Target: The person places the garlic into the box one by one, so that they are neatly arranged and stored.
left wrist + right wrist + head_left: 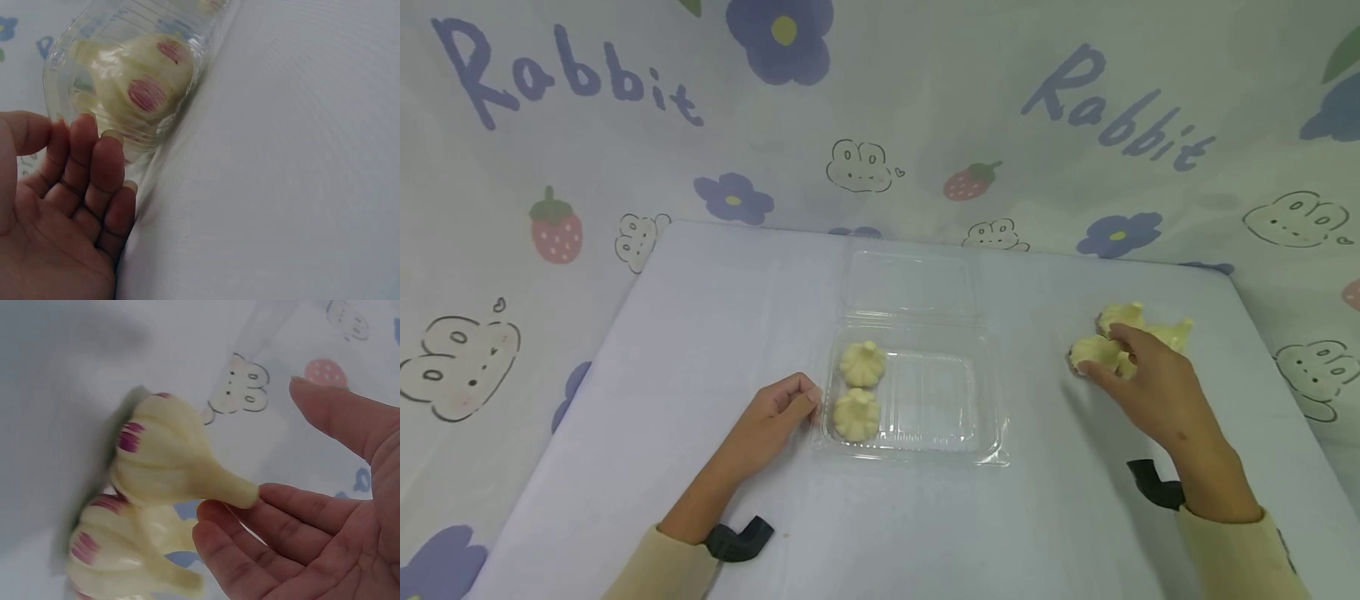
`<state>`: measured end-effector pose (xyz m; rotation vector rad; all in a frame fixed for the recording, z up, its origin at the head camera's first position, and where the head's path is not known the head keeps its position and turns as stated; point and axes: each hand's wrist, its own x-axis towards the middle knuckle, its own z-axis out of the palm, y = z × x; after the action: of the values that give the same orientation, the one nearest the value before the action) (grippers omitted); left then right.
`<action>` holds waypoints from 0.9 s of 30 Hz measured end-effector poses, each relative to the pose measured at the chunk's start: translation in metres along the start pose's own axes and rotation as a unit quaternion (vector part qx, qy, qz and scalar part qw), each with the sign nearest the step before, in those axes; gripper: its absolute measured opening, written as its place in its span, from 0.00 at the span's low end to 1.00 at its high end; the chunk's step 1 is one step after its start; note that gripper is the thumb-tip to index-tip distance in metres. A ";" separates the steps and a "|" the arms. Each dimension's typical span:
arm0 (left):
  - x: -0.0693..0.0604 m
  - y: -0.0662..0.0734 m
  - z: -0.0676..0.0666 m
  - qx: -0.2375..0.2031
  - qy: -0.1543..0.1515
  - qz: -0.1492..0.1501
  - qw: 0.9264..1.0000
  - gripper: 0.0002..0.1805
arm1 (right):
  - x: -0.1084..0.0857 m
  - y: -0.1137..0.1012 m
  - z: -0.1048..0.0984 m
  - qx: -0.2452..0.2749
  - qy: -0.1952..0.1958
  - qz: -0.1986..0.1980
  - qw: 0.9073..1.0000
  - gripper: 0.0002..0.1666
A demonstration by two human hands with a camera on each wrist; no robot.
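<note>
A clear plastic clamshell box [925, 400] lies with its lid [912, 283] folded back. Along its left side sit two pale garlic bulbs, a rear one [862, 364] and a front one [857, 415]. My left hand [778, 408] pinches the box's left rim between thumb and fingers. Over a cluster of garlic bulbs on the right is my right hand [1153, 387], thumb spread away from the fingers around the nearest bulb [1093, 355]. In the right wrist view, the fingers touch the neck of a purple-marked garlic bulb [165, 456], while the thumb stands apart from it.
More garlic bulbs sit behind the right hand, one at the back [1120, 317] and one to the right [1172, 335]. A white cloth covers the table [715, 300]. Behind it hangs a printed curtain [910, 100]. Each wrist carries a black mount [741, 540].
</note>
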<state>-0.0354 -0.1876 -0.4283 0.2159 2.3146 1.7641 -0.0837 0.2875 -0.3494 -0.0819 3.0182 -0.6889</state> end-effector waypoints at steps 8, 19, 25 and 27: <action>0.000 0.000 0.000 -0.002 -0.001 -0.001 1.000 0.15 | 0.007 0.010 0.006 -0.002 -0.024 0.018 1.000 0.44; 0.000 0.001 -0.001 0.004 0.002 0.001 1.000 0.15 | 0.015 0.015 0.017 -0.002 -0.063 0.033 0.997 0.47; 0.000 0.000 -0.001 0.001 -0.002 -0.001 1.000 0.15 | 0.015 0.018 0.021 0.005 -0.087 0.038 0.995 0.51; 0.000 0.000 0.000 0.001 -0.002 -0.001 1.000 0.15 | 0.015 0.019 0.021 0.004 -0.085 0.032 0.996 0.51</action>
<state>-0.0354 -0.1879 -0.4278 0.2169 2.3143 1.7583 -0.0986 0.2943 -0.3773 -0.0412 2.8417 -0.6515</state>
